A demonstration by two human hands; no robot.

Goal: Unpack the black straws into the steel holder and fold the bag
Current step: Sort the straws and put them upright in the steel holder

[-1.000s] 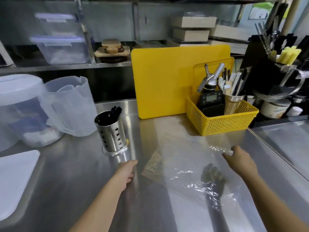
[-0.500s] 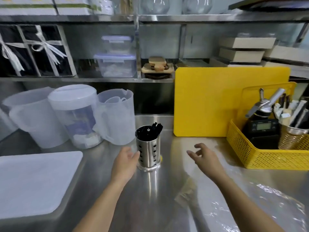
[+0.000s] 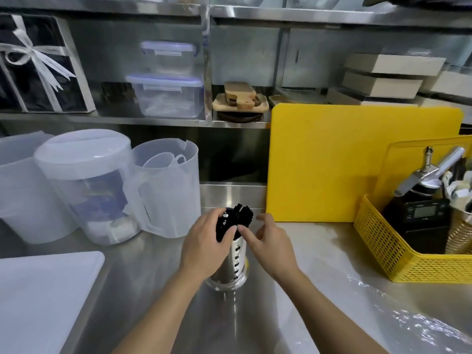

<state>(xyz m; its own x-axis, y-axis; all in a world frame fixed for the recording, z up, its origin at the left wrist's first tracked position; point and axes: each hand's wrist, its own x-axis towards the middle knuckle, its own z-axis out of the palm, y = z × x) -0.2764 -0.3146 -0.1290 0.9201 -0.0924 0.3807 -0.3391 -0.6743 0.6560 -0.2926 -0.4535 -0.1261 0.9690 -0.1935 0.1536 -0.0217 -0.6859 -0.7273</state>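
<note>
My left hand [image 3: 204,249] is wrapped around the steel holder [image 3: 233,261], fingers curled over its near side and rim. My right hand [image 3: 273,246] sits just beside the holder on the other side, fingers loosely spread, the forefinger reaching toward the rim; it grips nothing that I can see. The black straws [image 3: 241,215] stand bunched inside the holder, their tips poking above it.

The holder stands upright on a brushed steel surface [image 3: 153,297]. The clear bag [image 3: 398,325] lies flat and crinkled on the surface to my right, well apart from the holder. A white board [image 3: 38,300] lies at the left edge. Behind it stand translucent plastic jugs [image 3: 163,187]. A yellow cutting board [image 3: 357,162] leans upright against the back, and a yellow basket [image 3: 408,251] of tools sits at the far right. Above, a steel shelf [image 3: 153,121] carries clear lidded containers [image 3: 166,95], wooden boards [image 3: 240,98] and flat stacked boxes [image 3: 388,75].
</note>
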